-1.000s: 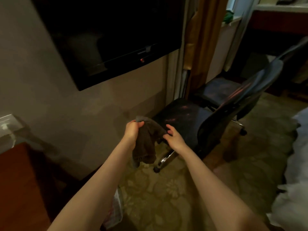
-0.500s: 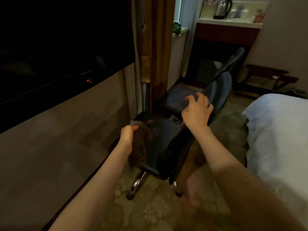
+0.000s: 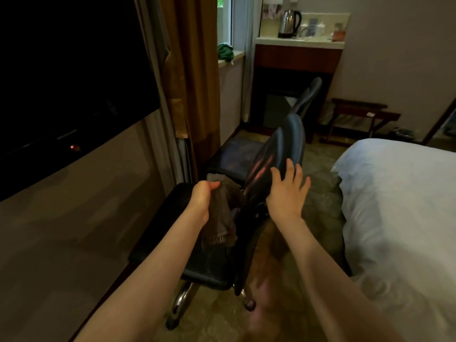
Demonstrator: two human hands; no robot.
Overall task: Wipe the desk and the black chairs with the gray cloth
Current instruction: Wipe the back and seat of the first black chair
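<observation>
My left hand [image 3: 202, 196] grips the gray cloth [image 3: 222, 215], which hangs bunched over the seat of the nearer black chair [image 3: 207, 270]. My right hand [image 3: 287, 191] is spread with straight fingers against the backrest of that chair. A second black chair [image 3: 237, 154] stands just behind it, its backrest rising toward the far counter. The desk is out of view.
A dark wall-mounted screen [image 3: 69, 82] fills the left. A brown curtain [image 3: 195, 82] hangs beside the window. A white bed [image 3: 399, 206] lies at the right. A counter with a kettle [image 3: 290, 23] stands at the back, a wooden luggage rack [image 3: 357, 117] beside it.
I have stepped closer to the chairs. My right hand slid down the nearer backrest and its fingers spread flat. My left hand still holds the cloth over the seat.
</observation>
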